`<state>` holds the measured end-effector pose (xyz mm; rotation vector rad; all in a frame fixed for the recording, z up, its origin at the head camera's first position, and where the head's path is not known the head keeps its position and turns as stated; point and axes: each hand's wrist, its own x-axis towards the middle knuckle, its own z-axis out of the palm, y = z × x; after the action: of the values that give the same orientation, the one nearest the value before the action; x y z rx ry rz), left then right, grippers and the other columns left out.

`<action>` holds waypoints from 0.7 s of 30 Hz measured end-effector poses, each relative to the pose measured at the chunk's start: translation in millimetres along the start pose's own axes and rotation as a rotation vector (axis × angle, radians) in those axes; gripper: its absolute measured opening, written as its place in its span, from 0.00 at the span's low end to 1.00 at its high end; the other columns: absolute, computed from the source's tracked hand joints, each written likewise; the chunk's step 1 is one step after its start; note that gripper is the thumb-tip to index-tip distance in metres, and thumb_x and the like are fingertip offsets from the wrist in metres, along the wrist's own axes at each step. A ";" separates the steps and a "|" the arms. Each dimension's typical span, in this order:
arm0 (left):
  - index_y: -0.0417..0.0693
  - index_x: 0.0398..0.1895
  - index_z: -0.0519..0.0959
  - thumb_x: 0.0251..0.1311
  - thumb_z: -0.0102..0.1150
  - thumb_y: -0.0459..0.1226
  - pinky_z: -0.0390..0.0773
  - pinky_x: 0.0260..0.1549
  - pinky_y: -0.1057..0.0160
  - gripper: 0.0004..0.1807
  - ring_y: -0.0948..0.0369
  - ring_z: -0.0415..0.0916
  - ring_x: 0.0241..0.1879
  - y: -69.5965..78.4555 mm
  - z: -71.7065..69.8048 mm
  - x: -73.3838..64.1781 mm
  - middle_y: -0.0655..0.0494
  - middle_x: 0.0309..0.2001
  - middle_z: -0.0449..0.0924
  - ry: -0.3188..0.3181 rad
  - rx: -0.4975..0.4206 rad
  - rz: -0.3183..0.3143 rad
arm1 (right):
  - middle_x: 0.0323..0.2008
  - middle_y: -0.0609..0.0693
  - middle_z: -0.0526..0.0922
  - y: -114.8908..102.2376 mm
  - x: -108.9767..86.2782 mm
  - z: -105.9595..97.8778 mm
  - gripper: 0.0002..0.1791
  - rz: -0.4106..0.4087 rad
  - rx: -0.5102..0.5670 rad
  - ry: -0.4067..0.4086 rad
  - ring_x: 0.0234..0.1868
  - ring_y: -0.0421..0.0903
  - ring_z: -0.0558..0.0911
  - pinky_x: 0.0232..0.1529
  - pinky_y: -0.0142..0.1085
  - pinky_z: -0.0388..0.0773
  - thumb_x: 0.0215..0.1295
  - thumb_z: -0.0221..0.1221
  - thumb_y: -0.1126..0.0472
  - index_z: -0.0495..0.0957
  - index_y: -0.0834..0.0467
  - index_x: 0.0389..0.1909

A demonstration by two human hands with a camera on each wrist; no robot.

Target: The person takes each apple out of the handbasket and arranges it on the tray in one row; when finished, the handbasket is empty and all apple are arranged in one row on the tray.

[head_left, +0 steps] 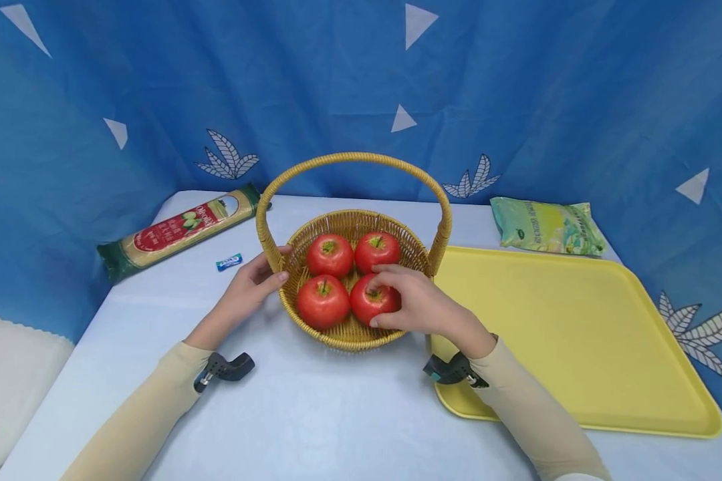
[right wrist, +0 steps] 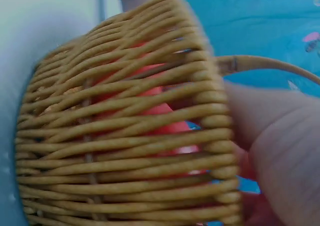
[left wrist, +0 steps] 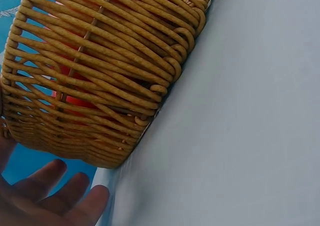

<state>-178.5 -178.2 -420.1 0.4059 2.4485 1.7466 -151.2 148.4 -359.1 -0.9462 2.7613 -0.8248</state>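
Nearest, R side: yellow tray (head_left: 577,334) on the white counter (head_left: 313,414), just beside the wicker basket (head_left: 349,345). Basket holds 4 red fruit, prob. tomatoes. Front row: R hand (head_left: 421,304) has fingers curled over the front-right tomato (head_left: 363,305), thumb on its near side; fruit sits in the basket. Looks firm & smooth, skin maybe slippery; prob. fairly light, may bruise if squeezed. Best hold: round the widest part w/ spread fingertips, not by the green top, which could tear off. Front-left tomato (head_left: 323,302) should handle the same. L hand (head_left: 249,287) pinches the rim nr the handle's foot, thumb + index; other fingers off the weave. Basket prob. light, stiff w/ slight give; rim or arched handle (head_left: 353,157) = good grip pts. Behind: back-row tomatoes (head_left: 329,255), small blue packet (head_left: 229,262) to L. Farther: pasta pack (head_left: 180,230) L, green bag (head_left: 547,227) R, then blue curtain (head_left: 349,67).
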 end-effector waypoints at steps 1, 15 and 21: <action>0.45 0.75 0.65 0.74 0.54 0.35 0.66 0.72 0.38 0.28 0.41 0.64 0.74 0.6 0.1 0.2 0.43 0.78 0.62 -0.001 0.000 0.001 | 0.65 0.59 0.79 0.0 -1.1 -0.8 0.22 -0.004 0.006 -0.014 0.69 0.58 0.75 0.60 0.51 0.82 0.53 0.75 0.55 0.84 0.54 0.49; 0.46 0.76 0.64 0.75 0.52 0.37 0.64 0.72 0.36 0.28 0.40 0.63 0.75 -3.0 3.2 -0.7 0.42 0.78 0.61 0.006 -0.005 0.007 | 0.70 0.57 0.75 0.3 -3.5 1.9 0.23 -0.011 -0.012 -0.075 0.69 0.59 0.75 0.60 0.57 0.80 0.54 0.75 0.55 0.82 0.48 0.52; 0.47 0.76 0.63 0.75 0.52 0.37 0.66 0.70 0.37 0.29 0.41 0.64 0.74 -3.1 5.0 -2.5 0.41 0.77 0.63 0.012 -0.014 -0.002 | 0.70 0.57 0.75 0.1 -1.9 1.9 0.21 0.003 -0.034 -0.099 0.68 0.58 0.76 0.57 0.55 0.81 0.54 0.75 0.54 0.80 0.48 0.48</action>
<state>-175.4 -175.3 -424.8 0.3921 2.4427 1.7698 -149.3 148.7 -360.9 -0.9619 2.6998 -0.7124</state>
